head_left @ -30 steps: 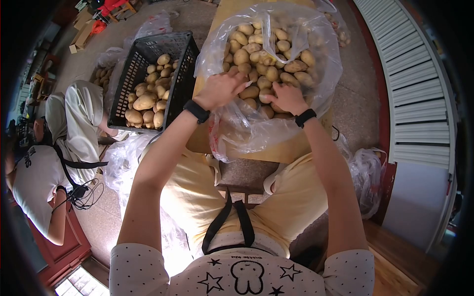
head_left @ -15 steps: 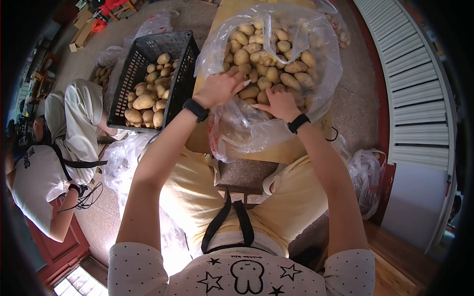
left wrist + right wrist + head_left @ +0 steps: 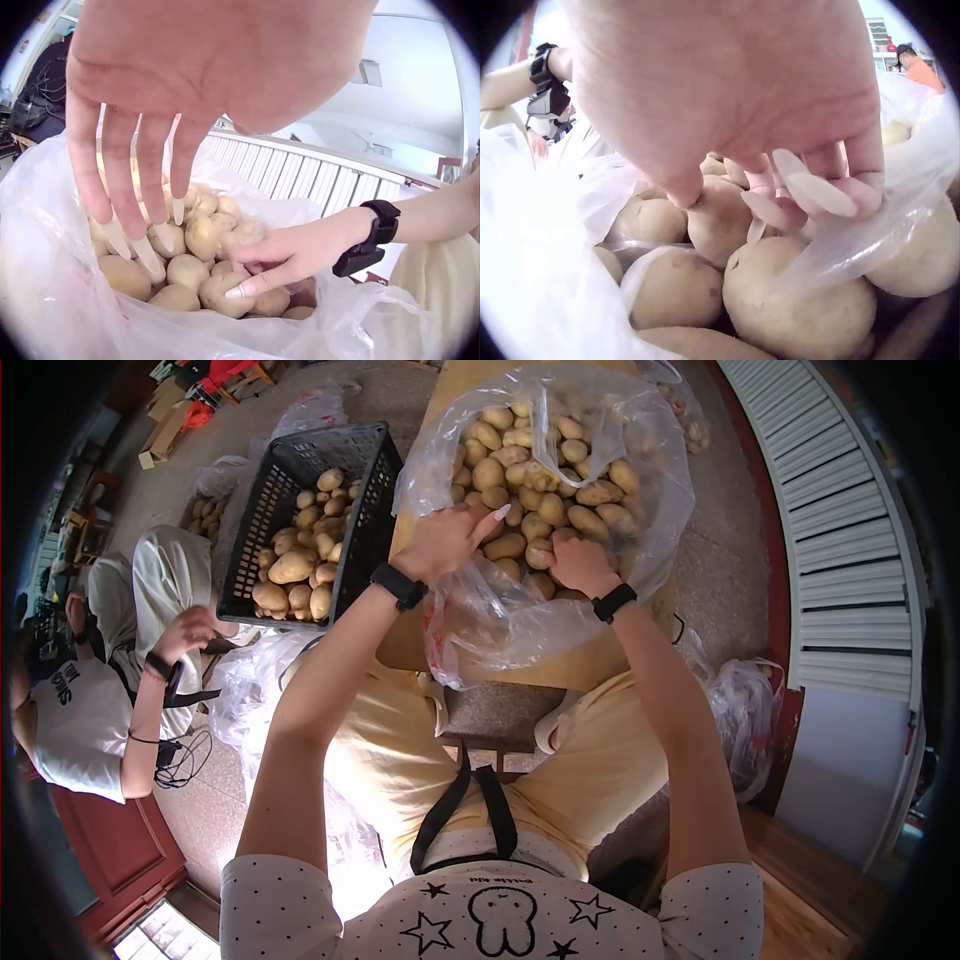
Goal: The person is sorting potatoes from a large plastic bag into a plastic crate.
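Many potatoes (image 3: 551, 510) lie in a large clear plastic bag (image 3: 660, 540). My left hand (image 3: 440, 542) is at the bag's near left part; in the left wrist view the left hand (image 3: 150, 142) has long, straight fingers that reach down onto potatoes, gripping none. To its right, my right hand (image 3: 583, 565) has curled fingers. The right wrist view has the right hand (image 3: 735, 97) holding a potato (image 3: 718, 221) between thumb and fingertips, among other potatoes in the bag. Part of that potato is hidden by the fingers.
A black plastic crate (image 3: 240, 565) with potatoes stands left of the wooden table (image 3: 400, 645). Another person (image 3: 80, 720) sits at the far left, one arm raised. Plastic bags (image 3: 740, 715) lie on the floor at both sides.
My right hand, spread with its thumb out half a second ago, is now curled at a potato. My left thumb points further right over the potatoes. The other person's forearm has come up.
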A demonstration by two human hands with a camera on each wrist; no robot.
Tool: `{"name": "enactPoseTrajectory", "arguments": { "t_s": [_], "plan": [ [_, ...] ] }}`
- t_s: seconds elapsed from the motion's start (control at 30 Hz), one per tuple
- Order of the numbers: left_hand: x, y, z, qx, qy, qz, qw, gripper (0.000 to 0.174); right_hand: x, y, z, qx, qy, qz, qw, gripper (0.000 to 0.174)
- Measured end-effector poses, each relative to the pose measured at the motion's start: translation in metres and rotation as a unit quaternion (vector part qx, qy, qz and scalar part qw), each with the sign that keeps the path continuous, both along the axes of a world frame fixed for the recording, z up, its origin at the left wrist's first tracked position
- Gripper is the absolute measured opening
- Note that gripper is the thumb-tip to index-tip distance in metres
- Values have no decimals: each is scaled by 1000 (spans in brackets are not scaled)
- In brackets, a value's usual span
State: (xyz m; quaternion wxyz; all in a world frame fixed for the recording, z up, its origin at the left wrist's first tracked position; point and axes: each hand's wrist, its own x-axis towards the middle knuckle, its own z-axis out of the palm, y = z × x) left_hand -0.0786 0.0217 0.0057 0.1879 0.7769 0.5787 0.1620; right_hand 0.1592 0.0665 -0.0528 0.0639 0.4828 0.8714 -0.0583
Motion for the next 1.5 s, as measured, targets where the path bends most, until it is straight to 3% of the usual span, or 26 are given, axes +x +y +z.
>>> {"name": "enactPoseTrajectory", "arguments": {
  "t_s": [0.17, 0.3, 0.53, 0.67, 0.83, 0.97, 1.23, 1.37, 1.43, 1.5],
  "plan": [
    [-1, 0, -8, 54, 15, -11, 998, 40, 2, 0, 2, -35, -9, -47, 998, 41],
    [2, -2, -2, 46, -23, 8, 999, 41, -3, -6, -2, 9, 5, -61, 998, 45],
    [-1, -2, -4, 39, 63, -24, 997, 32, -18, -25, -9, 48, 7, -57, 997, 49],
    [-3, 1, -13, 48, 99, -55, 992, 40, -21, -25, -8, 36, 16, -76, 996, 50],
    [-6, 1, -18, 73, 81, -56, 992, 38, -18, -13, 0, -93, 60, -116, 987, 55],
    [-4, 0, -13, 48, 83, -52, 994, 36, -10, -3, -6, -118, 118, -167, 972, 59],
    [-2, 1, -18, 46, 63, -47, 996, 33, 8, 19, -24, -328, 221, -177, 901, 69],
    [-1, -1, -15, 50, 69, -51, 995, 34, 5, 16, -23, -302, 160, -140, 929, 74],
    [-2, 2, -18, 48, 99, -72, 991, 34, -9, -6, 0, -122, 77, -118, 982, 73],
    [-4, 5, -25, 46, 129, -92, 986, 35, -19, -13, 10, -114, 53, -118, 985, 72]
  ]
}}
